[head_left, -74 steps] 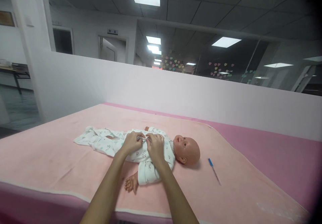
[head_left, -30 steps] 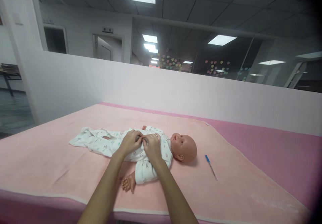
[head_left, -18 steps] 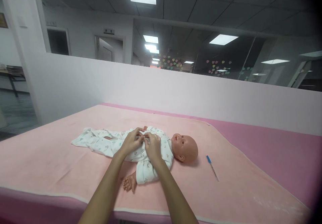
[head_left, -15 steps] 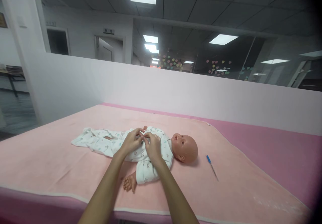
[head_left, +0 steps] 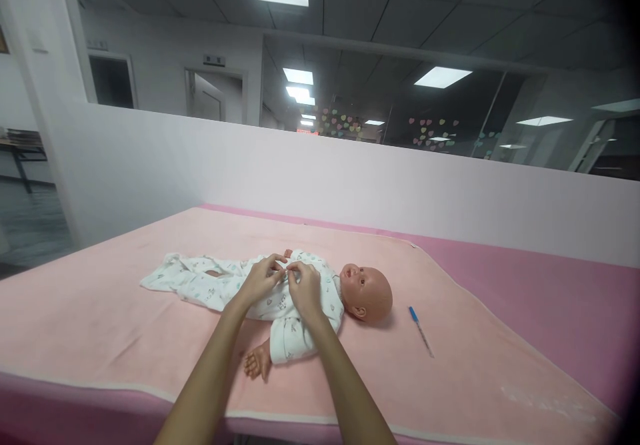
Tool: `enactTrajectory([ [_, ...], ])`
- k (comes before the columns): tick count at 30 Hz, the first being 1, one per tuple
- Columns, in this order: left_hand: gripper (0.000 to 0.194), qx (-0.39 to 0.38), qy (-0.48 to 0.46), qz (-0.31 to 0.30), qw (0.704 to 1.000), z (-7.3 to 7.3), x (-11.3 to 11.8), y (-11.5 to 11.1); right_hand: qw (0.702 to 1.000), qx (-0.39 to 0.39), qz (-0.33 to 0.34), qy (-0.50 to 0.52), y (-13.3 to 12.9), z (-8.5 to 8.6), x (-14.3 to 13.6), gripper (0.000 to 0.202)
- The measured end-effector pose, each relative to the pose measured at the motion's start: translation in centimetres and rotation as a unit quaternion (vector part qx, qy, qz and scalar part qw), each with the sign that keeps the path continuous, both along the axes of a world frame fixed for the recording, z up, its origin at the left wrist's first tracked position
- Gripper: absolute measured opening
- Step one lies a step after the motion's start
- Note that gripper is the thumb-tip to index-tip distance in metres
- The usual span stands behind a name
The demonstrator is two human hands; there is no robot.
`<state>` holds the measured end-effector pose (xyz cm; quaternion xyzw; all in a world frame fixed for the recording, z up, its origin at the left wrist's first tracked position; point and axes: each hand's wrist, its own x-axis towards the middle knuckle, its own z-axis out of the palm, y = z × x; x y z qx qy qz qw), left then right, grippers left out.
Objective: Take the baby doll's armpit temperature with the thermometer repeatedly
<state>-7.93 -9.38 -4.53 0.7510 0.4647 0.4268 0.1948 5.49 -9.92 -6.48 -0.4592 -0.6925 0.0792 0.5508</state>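
Observation:
A baby doll [head_left: 367, 293] lies on its back, its head to the right, in a white printed outfit [head_left: 200, 283]. Over the doll's chest, my left hand [head_left: 263, 279] has its thumb and fingers bent at the front of the outfit. My right hand [head_left: 304, 285] meets it there, fingertips pinched close to the left ones. Both seem to grip the garment's front, though the exact spot between the fingertips is too small to make out. One doll hand [head_left: 257, 362] rests palm up near the front edge.
A thermometer-like stick with a blue cap [head_left: 421, 331] lies right of the doll's head. The pink padded surface [head_left: 125, 338] ends at a low white wall [head_left: 350, 178] behind. A dark table stands far left.
The fingertips of my right hand have shifted slightly at the outfit's front. The whole view has moved a little; the doll and the stick stay in place.

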Motion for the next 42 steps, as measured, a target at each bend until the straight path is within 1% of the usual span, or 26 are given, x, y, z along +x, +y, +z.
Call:
enactTrajectory([
  [3,0.025,-0.006,0.012,0.006,1.0,0.0,0.0,0.0,1.0,0.002,-0.001,-0.009,0.0,0.0,0.0,0.017],
  [8,0.015,0.04,0.044,-0.009,0.998,0.4,0.2,-0.1,1.0,0.006,-0.009,-0.021,0.0,0.0,0.0,0.012],
  [12,0.013,0.067,0.054,0.008,0.996,0.6,0.2,-0.2,1.0,0.007,-0.002,-0.021,0.0,0.1,0.0,0.006],
  [17,0.014,0.035,0.01,-0.01,0.999,0.4,0.2,-0.1,1.0,-0.013,0.016,-0.023,-0.1,0.4,0.2,0.006],
  [21,0.014,0.019,-0.029,0.018,0.999,0.1,0.0,0.4,0.999,-0.001,0.004,-0.048,-0.2,0.3,0.3,0.006],
  [23,0.014,0.015,-0.031,0.026,0.999,0.1,-0.1,0.6,0.997,0.013,-0.011,-0.076,-0.3,0.1,0.3,0.006],
  [26,0.016,0.004,-0.032,0.018,0.999,0.1,-0.2,0.7,0.993,0.03,-0.033,-0.105,-0.3,-0.2,0.2,0.007],
  [32,0.02,-0.014,-0.029,0.017,0.999,0.0,-0.2,0.6,0.99,0.035,-0.056,-0.123,-0.2,-0.3,0.0,0.009],
  [37,0.023,-0.025,-0.031,0.018,0.999,0.0,0.0,0.5,0.986,0.048,-0.071,-0.142,-0.6,-0.2,-0.2,0.009],
  [42,0.024,-0.028,-0.035,0.015,0.999,0.0,0.2,0.5,0.984,0.039,-0.091,-0.145,-1.0,-0.2,-0.6,0.011],
])
